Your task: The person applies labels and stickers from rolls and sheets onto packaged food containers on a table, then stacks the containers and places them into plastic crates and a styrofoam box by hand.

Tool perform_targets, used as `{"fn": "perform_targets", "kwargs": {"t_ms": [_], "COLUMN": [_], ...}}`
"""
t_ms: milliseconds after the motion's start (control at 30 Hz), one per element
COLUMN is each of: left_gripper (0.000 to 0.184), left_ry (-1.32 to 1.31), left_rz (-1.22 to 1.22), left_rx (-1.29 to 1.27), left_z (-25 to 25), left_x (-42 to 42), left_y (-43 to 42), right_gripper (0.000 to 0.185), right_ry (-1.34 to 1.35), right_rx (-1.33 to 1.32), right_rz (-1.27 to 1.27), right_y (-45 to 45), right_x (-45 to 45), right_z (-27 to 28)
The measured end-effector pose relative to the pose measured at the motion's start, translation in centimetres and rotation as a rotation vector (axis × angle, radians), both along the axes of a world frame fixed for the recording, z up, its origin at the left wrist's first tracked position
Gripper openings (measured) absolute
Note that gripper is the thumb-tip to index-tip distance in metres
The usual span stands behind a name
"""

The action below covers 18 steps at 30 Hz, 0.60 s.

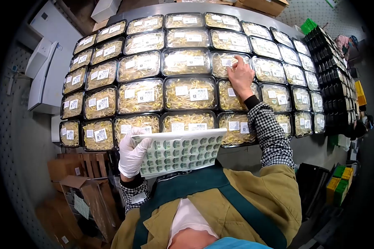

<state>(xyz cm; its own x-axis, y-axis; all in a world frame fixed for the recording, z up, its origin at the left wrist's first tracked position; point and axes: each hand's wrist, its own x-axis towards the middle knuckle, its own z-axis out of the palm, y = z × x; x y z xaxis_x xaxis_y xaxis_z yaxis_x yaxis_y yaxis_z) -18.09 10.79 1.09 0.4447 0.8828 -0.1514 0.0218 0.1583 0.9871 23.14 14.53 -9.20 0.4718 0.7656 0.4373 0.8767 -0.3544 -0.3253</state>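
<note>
Green-sticker sheet (180,153) tilted; sprout packs (188,100) in rows.

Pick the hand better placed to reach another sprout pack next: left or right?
Right, I'd judge. The right hand is out over a sprout pack among the rows. The gloved left hand looks occupied, holding the sticker sheet by its left end.

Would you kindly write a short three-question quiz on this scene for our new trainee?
1. Fill in: the right hand is bare, while the left hand wears a white ____.
2. Choose: the left hand holds (a) a marker, (b) printed sheets, (c) scissors.
3. True or false: none of the sprout packs bears a label.
Key: 1. glove; 2. b; 3. false, many bear white labels.
</note>
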Motion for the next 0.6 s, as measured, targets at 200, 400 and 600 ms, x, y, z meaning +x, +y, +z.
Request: {"fn": "perform_targets", "kwargs": {"t_ms": [200,400,600], "left_gripper": [0.018,0.016,0.023], "left_ry": [0.020,0.087,0.109], "left_rz": [-0.015,-0.181,-0.313], "left_rx": [-0.012,-0.033,0.053], "left_z": [-0.3,0.2,-0.6], "left_x": [-0.9,1.4,3.8], "left_y": [-0.4,-0.2,-0.6], "right_gripper": [0.022,0.014,0.018], "right_ry": [0.269,0.346,-0.014], "right_rx": [0.095,0.109,-0.017], "right_rz": [-0.024,0.029,0.014], "right_y": [-4.1,-11.5,-11.4], "right_x": [1.2,-4.4,-4.7], "right_z": [1.1,0.5,0.7]}}
